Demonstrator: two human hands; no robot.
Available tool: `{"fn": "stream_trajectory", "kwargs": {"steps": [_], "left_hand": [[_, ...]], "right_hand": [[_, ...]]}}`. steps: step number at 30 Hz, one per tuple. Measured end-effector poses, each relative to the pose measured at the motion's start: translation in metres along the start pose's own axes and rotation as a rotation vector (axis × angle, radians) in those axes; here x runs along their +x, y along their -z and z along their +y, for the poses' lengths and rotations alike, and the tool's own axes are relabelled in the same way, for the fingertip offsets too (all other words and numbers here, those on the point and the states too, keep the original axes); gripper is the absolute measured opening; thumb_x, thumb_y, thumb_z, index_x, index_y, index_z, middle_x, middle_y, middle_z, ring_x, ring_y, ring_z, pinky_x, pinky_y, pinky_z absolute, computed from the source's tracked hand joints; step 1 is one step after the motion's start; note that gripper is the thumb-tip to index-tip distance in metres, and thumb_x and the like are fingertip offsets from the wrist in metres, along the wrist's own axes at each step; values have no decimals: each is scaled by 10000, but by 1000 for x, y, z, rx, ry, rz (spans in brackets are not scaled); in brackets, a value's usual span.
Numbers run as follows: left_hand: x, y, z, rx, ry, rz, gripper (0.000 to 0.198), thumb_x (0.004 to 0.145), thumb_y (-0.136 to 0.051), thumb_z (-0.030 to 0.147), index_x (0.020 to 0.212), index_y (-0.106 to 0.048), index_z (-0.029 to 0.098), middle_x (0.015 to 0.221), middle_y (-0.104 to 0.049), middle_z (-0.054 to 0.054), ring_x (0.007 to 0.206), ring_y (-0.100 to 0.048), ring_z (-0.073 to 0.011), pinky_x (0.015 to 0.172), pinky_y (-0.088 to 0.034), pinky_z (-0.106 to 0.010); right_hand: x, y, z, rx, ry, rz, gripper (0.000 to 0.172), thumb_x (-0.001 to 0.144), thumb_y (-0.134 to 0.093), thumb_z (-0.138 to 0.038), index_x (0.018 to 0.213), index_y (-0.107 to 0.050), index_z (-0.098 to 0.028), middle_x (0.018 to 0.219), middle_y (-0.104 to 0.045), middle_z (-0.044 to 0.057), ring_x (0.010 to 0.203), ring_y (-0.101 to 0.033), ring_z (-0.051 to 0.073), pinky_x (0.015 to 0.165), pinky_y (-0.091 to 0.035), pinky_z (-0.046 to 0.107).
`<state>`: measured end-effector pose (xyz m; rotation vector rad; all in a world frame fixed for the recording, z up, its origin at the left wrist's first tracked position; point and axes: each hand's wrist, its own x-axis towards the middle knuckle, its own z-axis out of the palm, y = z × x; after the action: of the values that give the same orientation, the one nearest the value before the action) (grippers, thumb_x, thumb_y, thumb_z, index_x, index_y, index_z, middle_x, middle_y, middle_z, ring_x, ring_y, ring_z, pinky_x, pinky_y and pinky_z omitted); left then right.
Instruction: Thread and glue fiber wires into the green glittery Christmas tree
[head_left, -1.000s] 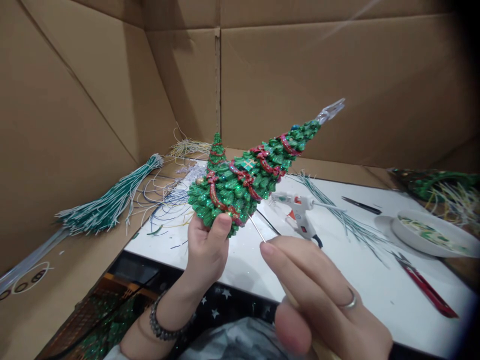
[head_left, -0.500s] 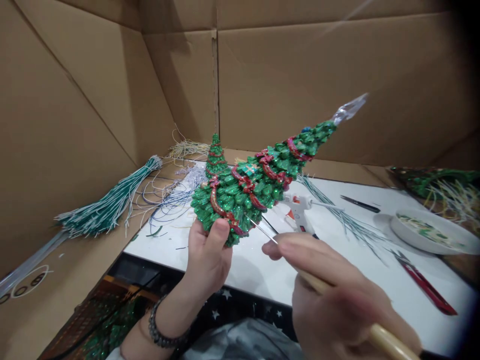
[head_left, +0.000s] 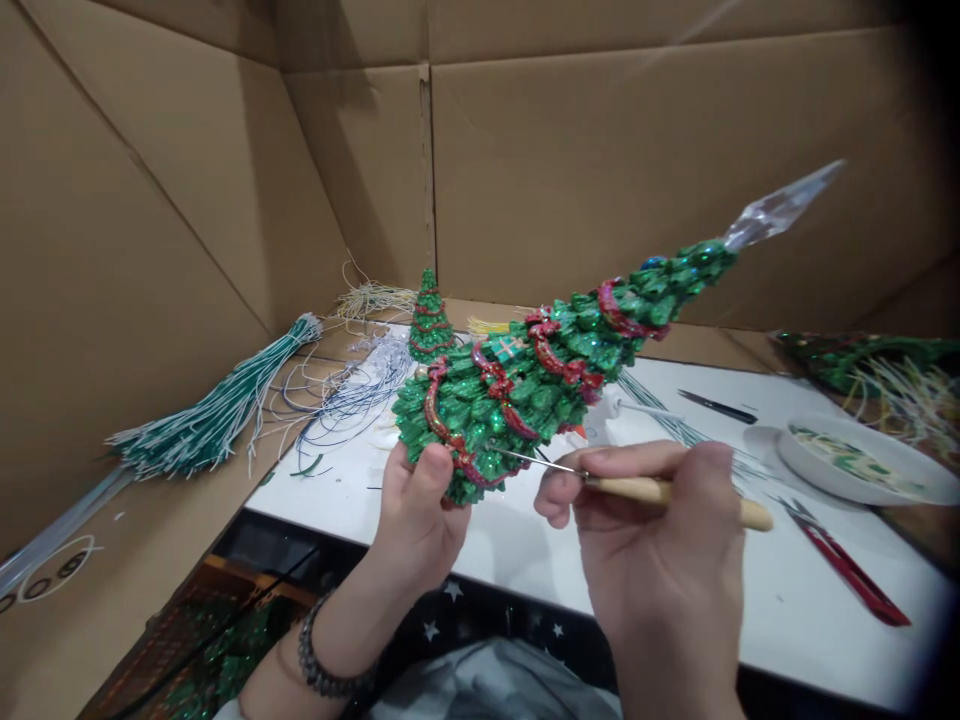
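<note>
A glittery green Christmas tree ornament (head_left: pixel 555 365) with red garlands leans to the right, its clear pointed tip up. My left hand (head_left: pixel 420 500) is closed around its broad base, thumb on the near side. In my right hand (head_left: pixel 652 540) is an awl (head_left: pixel 637 488) with a wooden handle and a thin metal shaft. The awl's point meets the green leaves low on the tree, near the lowest red garland. A smaller green tree (head_left: pixel 430 315) stands upright behind the base.
Bundled green and white wires (head_left: pixel 225 410) lie at left on cardboard. On the white table (head_left: pixel 810 600) are red-handled snips (head_left: pixel 855 570), black tweezers (head_left: pixel 716 406) and a white bowl (head_left: pixel 810 470) with wire bits. Cardboard walls (head_left: pixel 637 150) enclose the back.
The tree has shifted right and its tip shows more fully. My right hand has turned, bringing the awl nearly level, with its point still at the lower leaves.
</note>
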<state>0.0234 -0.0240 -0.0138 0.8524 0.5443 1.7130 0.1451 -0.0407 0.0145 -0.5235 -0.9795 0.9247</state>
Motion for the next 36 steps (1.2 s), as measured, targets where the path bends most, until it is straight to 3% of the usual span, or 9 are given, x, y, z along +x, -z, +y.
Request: {"fn": "stream_trajectory", "kwargs": {"steps": [7, 13, 22, 27, 36], "left_hand": [[-1, -4, 3, -40, 28, 36, 506, 710, -764, 520, 1122, -700, 233, 901, -780, -57, 917, -732, -246, 852, -575, -361], [2, -2, 1, -55, 18, 16, 467, 717, -761, 515, 1098, -708, 250, 895, -781, -44, 845, -741, -216, 833, -578, -331], [2, -2, 0, -39, 43, 74, 511, 703, -775, 514, 1125, -688, 239, 876, -777, -48, 872, -739, -229, 829, -574, -336], [8, 2, -5, -18, -53, 119, 502, 769, -724, 503, 1196, -657, 248, 932, -772, -56, 880, -734, -211, 850, -563, -324], [8, 1, -6, 22, -128, 52, 427, 794, -717, 453, 1160, -679, 236, 983, -766, -79, 985, -711, -231, 907, -544, -346]], "right_hand": [[4, 0, 2, 126, -264, 34, 460, 918, -512, -531, 676, -710, -194, 522, -668, 25, 492, -645, 123, 462, -516, 206], [5, 1, 3, 182, -322, 39, 435, 847, -603, -564, 648, -707, -191, 504, -659, 18, 466, -639, 119, 425, -495, 185], [-1, 1, 3, 189, -338, -46, 457, 889, -551, -548, 635, -682, -192, 474, -631, 7, 441, -610, 116, 396, -471, 187], [-4, 4, 4, 73, -17, 27, 458, 937, -489, -519, 707, -724, -200, 587, -694, 15, 541, -668, 135, 472, -534, 235], [-16, 9, 17, -477, 699, -140, 413, 1004, -386, -416, 1048, -718, -176, 853, -733, 67, 778, -718, 195, 651, -602, 356]]}}
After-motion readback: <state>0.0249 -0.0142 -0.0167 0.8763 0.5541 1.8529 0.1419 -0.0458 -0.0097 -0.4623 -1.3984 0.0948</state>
